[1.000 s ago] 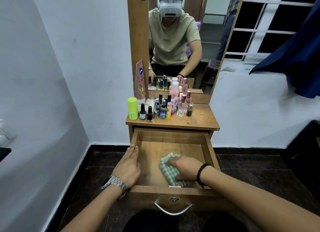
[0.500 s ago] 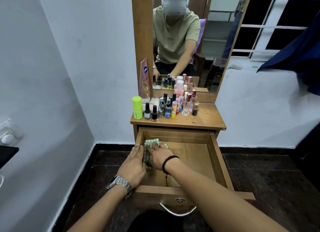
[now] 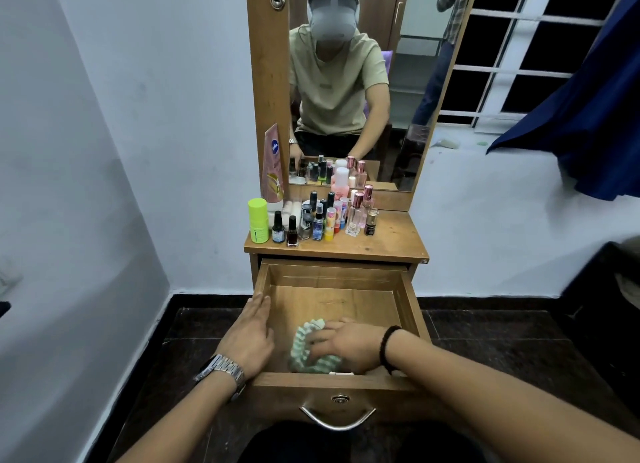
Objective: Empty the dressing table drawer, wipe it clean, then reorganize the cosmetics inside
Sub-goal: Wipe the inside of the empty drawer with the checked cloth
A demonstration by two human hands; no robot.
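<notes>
A person sits facing a small wooden dressing table, its drawer (image 3: 410,310) pulled out toward them and serving as the landmark here.

On the drawer's left wall, the left hand (image 3: 250,338) lies flat with fingers stretched along the rim, gripping nothing; it seems placed there to steady the drawer against the wiping.

Inside, near the drawer's front wall and slightly left of centre, the right hand (image 3: 346,345) presses down on a bunched green-and-white checked cloth (image 3: 304,348), fingers spread and partly curled over it. The rest of the drawer floor is bare wood, so the cloth has open room toward the back wall and the right wall; the corners are the tight spots.

Above the drawer, on the tabletop (image 3: 391,241), the cosmetics (image 3: 311,220) stand clustered at the left and middle, likely set aside until wiping ends. The right part of the tabletop is bare.
</notes>
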